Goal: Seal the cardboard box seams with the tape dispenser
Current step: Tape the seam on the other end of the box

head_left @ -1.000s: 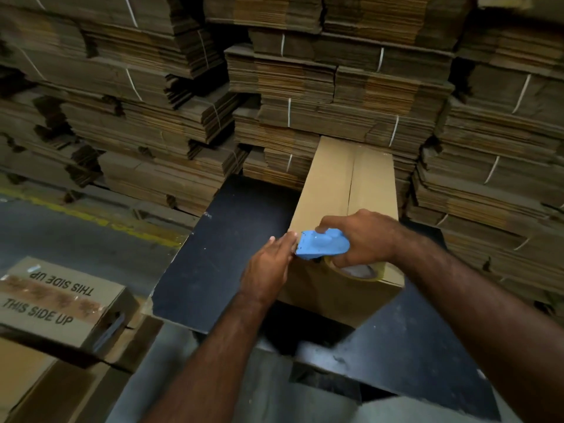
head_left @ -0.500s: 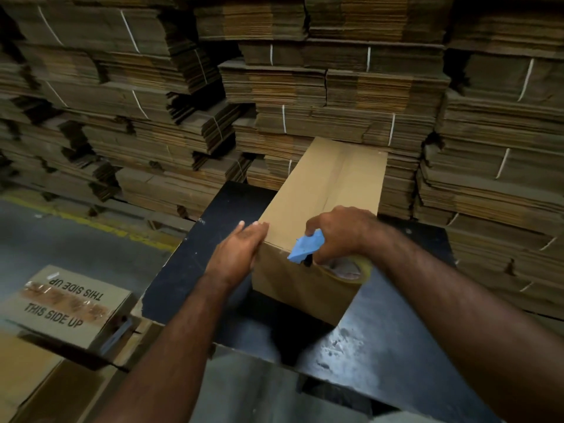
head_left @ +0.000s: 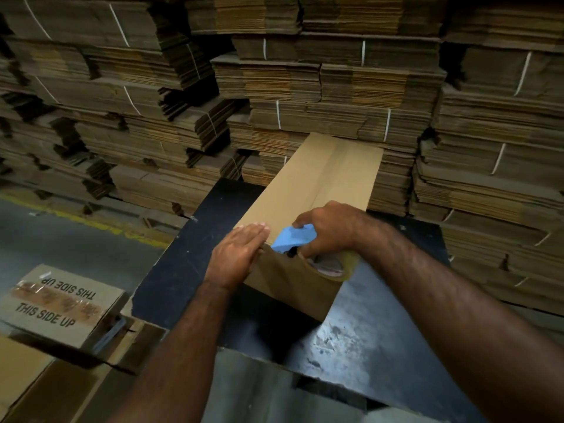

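Currently I have the cardboard box lying lengthwise on the black table, its long top face running away from me toward the stacked flat cartons. The centre seam between the two top flaps shows as a bare line along the face; I see no tape on it beyond my hands. I judge the task to be at its start: the tape end is being anchored at the near end of the box, and the full run along the seam is not yet done. Whether tape already adheres to the near end wall I cannot tell, since both hands cover that area.

My right hand grips the tape dispenser, fingers curled round it, with the blue blade guard pointing left and the tape roll hanging in front of the near end wall. My left hand is flat, fingers straight and pressed together, lying against the near left corner of the box to steady it.

Edges and clearance:
- The seam path ahead is unobstructed on the top face.
- The far end of the box sits close to the carton stack, so I expect little room to carry the dispenser down over the far edge.
- The table extends left and right of the box, giving room for the steadying hand.
- A printed box sits low to the left, well apart from the work.
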The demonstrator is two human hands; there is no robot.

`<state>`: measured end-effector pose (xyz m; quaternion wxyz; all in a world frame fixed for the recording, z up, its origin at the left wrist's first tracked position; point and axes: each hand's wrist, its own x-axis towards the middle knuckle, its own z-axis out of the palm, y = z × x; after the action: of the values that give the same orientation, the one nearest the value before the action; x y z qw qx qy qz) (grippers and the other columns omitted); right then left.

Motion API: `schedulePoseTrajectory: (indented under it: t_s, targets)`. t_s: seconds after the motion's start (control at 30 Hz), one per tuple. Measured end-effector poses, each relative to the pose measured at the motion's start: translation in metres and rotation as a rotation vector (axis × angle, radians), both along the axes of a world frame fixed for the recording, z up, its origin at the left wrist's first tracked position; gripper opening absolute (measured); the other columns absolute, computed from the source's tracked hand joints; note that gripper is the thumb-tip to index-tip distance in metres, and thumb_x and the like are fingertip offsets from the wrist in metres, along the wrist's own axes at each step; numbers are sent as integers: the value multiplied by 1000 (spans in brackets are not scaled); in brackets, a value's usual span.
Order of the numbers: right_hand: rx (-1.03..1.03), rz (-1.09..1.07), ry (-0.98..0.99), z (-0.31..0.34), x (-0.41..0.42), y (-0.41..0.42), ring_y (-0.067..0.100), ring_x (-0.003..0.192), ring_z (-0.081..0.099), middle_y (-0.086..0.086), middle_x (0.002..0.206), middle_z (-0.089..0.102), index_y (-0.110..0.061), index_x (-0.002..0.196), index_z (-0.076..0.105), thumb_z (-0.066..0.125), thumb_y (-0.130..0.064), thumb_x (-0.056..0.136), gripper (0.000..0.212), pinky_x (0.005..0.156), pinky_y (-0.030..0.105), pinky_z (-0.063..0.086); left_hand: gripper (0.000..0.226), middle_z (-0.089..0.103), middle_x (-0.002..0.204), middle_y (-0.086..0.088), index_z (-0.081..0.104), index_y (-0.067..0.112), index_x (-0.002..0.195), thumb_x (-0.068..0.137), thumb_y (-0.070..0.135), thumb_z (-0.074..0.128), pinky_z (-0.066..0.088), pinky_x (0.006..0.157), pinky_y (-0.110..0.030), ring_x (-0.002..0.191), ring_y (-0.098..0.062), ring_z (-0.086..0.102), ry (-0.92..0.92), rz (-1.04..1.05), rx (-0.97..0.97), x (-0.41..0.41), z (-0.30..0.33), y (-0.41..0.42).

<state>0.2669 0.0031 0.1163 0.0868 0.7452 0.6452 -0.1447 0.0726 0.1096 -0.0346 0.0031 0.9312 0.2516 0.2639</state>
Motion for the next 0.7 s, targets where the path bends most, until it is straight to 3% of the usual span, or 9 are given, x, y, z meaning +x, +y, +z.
schedulePoseTrajectory:
  t_s: [0.13, 0.3, 0.37, 0.47, 0.53, 0.7]
  targets:
    - [18, -17, -14, 0, 24, -29, 14, 94, 48, -7, 122, 62, -42, 134, 52, 69, -57, 71, 67, 78, 31, 45, 57, 63, 135, -7, 62, 12, 133, 79, 10, 81, 32, 110, -35, 124, -22, 59, 11, -19, -26, 0, 1, 6]
    - [-24, -102, -52, 1, 22, -37, 11, 95, 53, -10, 116, 62, -46, 131, 53, 70, -56, 69, 65, 81, 36, 53, 60, 61, 137, -8, 60, 11, 135, 78, 11, 78, 32, 112, -34, 127, -24, 57, 43, -3, -49, 6, 2, 2]
    - [-46, -111, -83, 0, 13, -26, 13, 98, 55, -9, 115, 61, -46, 128, 54, 70, -56, 66, 65, 80, 37, 52, 63, 56, 142, -10, 54, 8, 139, 80, 17, 75, 25, 115, -36, 132, -26, 52, 70, 24, -68, 10, 3, -7]
    - [-77, -141, -83, 0, 10, -20, 13, 98, 55, -10, 113, 61, -45, 128, 55, 71, -57, 66, 65, 81, 39, 53, 69, 47, 150, -13, 45, 6, 146, 84, 21, 70, 17, 119, -39, 139, -27, 43, 132, -130, -35, 19, 1, -21]
    - [-88, -143, -109, 0, 9, -21, 13, 96, 55, -10, 111, 62, -45, 128, 55, 71, -57, 68, 63, 80, 37, 53, 66, 46, 151, -11, 44, 7, 146, 84, 16, 64, 18, 121, -37, 140, -26, 42, 133, -247, -41, 24, -2, -26]
    - [-56, -107, -114, 3, 11, -25, 13, 98, 56, -12, 116, 63, -48, 131, 52, 69, -59, 68, 66, 78, 34, 52, 72, 52, 147, -9, 51, 8, 142, 72, 7, 66, 29, 118, -39, 134, -26, 50, 99, -283, -86, 23, -7, -19]
